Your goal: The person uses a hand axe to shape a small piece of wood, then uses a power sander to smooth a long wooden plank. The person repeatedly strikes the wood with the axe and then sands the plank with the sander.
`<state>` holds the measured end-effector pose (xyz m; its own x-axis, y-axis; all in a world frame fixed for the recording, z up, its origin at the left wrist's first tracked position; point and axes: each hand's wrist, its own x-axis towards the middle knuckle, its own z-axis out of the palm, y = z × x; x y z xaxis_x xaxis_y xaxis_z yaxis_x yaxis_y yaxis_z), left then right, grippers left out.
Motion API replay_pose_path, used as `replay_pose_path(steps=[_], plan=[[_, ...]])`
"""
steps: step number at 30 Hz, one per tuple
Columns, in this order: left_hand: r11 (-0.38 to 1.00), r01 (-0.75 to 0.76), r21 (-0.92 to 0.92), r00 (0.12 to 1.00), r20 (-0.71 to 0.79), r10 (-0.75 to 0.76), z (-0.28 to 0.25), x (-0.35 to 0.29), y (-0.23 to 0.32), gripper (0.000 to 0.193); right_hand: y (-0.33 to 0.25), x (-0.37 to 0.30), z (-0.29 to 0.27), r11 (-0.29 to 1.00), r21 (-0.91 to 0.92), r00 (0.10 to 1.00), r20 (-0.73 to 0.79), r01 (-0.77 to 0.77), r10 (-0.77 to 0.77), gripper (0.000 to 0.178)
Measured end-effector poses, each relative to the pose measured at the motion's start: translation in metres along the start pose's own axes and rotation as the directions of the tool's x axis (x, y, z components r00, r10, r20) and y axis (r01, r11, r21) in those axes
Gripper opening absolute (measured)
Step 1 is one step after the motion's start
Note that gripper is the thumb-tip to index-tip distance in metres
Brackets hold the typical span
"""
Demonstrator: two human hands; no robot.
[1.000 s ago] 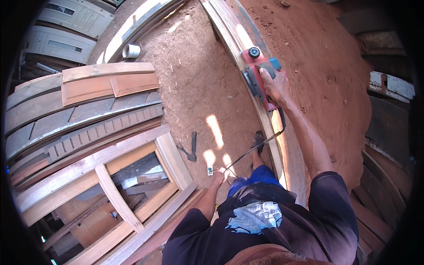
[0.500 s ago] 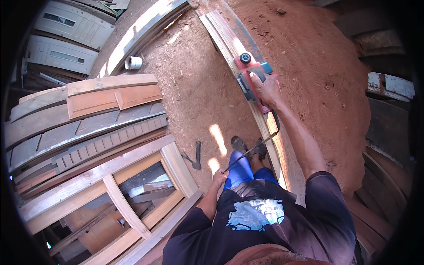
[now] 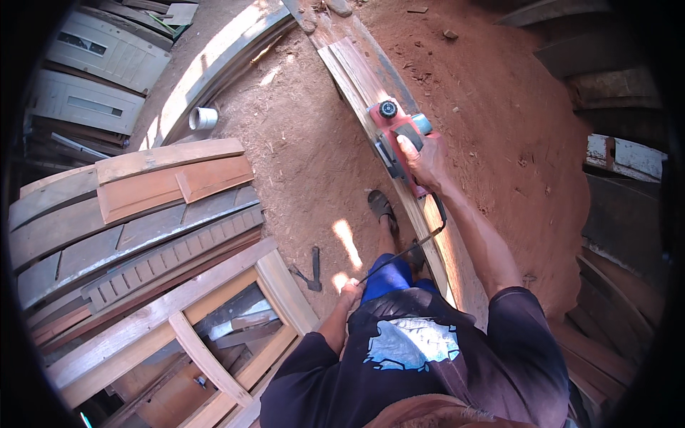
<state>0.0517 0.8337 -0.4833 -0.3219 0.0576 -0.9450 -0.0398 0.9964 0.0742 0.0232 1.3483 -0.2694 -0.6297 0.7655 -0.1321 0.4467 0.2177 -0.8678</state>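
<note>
My right hand [image 3: 427, 162] is wrapped round the rear handle of a red and black electric planer [image 3: 387, 128], its thumb on top. The planer rests on a long pale wooden board [image 3: 353, 75], which lies on a weathered plank support [image 3: 389, 60]. From the tool's back end a black power cord [image 3: 410, 247] runs down across my front. My left hand [image 3: 349, 291] is closed on that cord near my left thigh, holding it off the board. The planer's underside is hidden.
Left of me lie a wooden window frame [image 3: 187, 303] and stacked boards and panels [image 3: 143, 187]. On the dirt floor are a hammer-like tool [image 3: 315, 269] and a white pipe piece [image 3: 203, 118]. More timber [image 3: 621, 207] lines the right side. My sandalled foot [image 3: 382, 205] stands beside the board.
One foot has stepped forward along the board. The planer has shifted slightly left and lower in the picture as the whole view shifted; both hands keep their holds.
</note>
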Motion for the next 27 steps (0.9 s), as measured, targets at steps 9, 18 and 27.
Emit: replay_pose_path(steps=[9,18,27], plan=[[0.936,-0.309,0.17,0.932,-0.14,0.334,-0.05,0.037,0.021,0.038,-0.025,0.046,0.008,0.998,0.026,0.998,0.045,-0.054,0.053,0.074],[0.995,-0.087,0.044,0.996,-0.025,0.088,-0.066,0.052,0.038,0.044,-0.044,0.089,0.008,0.997,-0.006,0.993,0.089,-0.077,0.077,0.072],[0.952,-0.104,-0.288,0.994,-0.012,0.105,-0.073,0.042,0.066,0.023,-0.061,0.13,0.022,0.998,-0.04,0.998,0.049,-0.046,0.048,0.068]])
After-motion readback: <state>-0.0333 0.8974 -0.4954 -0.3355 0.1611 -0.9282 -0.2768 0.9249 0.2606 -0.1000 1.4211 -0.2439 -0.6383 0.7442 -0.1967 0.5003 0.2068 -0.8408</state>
